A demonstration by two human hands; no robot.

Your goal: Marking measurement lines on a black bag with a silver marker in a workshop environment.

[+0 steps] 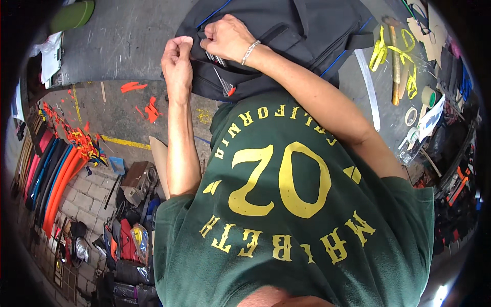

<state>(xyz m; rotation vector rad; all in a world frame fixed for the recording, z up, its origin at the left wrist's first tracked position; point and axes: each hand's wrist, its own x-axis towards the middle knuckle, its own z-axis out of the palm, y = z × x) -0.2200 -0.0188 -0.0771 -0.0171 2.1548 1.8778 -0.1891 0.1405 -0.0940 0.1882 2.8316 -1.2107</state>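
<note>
A black fabric bag (276,20) with blue piping lies on the dark worktable in front of me. My left hand (177,61) is at its left edge, thumb and fingertips pinched together. Close beside it, my right hand (230,40) rests over the bag with its fingers curled in. What either hand pinches is too small or hidden to make out. A shiny metallic item (217,60) shows under my right palm, partly covered. Nearer my body, a thin pale tool-like item with a red tip (231,92) lies on the black fabric.
Right of the bag lie a white strip (368,89), yellow tape (378,51), a wooden stick (395,66) and tape rolls (428,96). Orange scraps (151,109) lie on the floor at left, near upright fabric rolls (61,179). A green roll (72,15) sits far left.
</note>
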